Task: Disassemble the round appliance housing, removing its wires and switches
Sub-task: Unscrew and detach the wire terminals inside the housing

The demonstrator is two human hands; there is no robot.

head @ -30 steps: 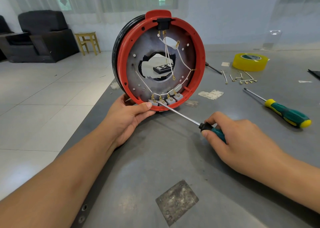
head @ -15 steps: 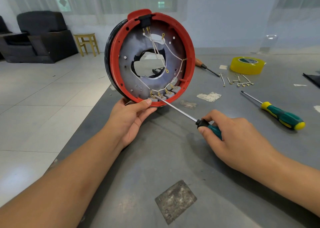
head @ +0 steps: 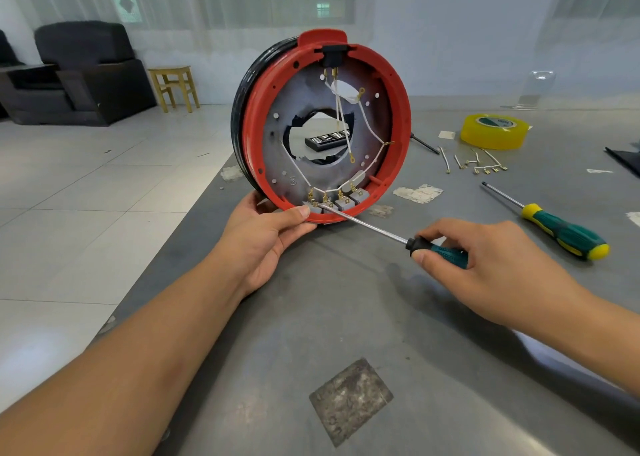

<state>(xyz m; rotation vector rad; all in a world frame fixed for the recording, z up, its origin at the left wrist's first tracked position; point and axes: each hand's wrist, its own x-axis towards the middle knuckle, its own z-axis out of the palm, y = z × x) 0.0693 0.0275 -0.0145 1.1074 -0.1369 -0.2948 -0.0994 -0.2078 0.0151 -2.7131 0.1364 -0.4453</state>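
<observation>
1. Our left hand [head: 268, 235] grips the bottom rim of the round housing [head: 322, 126], upright on the counter [head: 346, 317].
2. Our right hand [head: 498, 265] holds a screwdriver [head: 398, 239], its tip seemingly touching the leftmost switch [head: 314, 207].

The round housing [head: 325, 126] stands on edge on the grey table [head: 346, 299] — red rim, grey inner plate with a ragged central hole. White wires [head: 341, 116] cross that plate down to four grey switches [head: 341, 201] — a row just inside the rim's bottom.
</observation>
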